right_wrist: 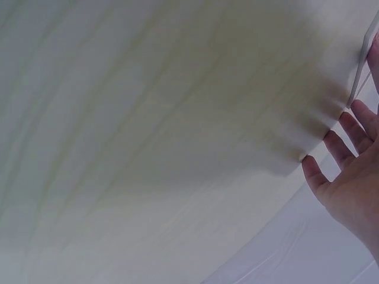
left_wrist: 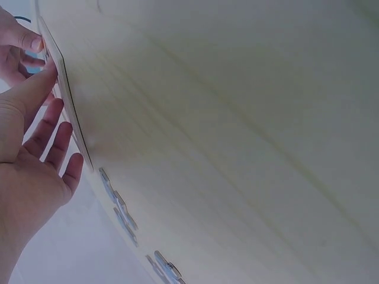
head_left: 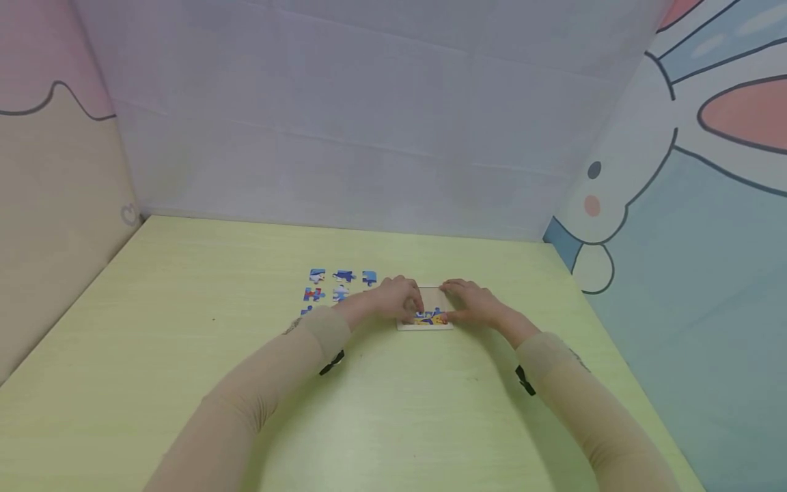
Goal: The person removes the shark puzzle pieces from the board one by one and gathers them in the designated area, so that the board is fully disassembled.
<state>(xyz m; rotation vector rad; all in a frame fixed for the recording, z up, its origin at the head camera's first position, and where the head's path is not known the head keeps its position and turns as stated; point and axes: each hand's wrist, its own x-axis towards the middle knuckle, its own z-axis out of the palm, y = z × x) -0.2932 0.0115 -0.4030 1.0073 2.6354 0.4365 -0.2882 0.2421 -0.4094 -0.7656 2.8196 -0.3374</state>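
Note:
A small wooden puzzle tray lies on the table, its back part bare wood. Blue and yellow puzzle pieces fill a strip along its front. My left hand reaches over the tray's left side, fingertips down at those pieces. In the left wrist view, its thumb and a finger meet the tray and the other fingers spread loosely. My right hand rests along the tray's right edge, thumb toward the front and fingers toward the back. Its fingertips touch down beside the tray in the right wrist view.
Loose puzzle pieces, several of them in rough rows, lie left of the tray, some behind my left forearm. The pale yellow table ends at a light curtain at the back and a cartoon-printed curtain on the right.

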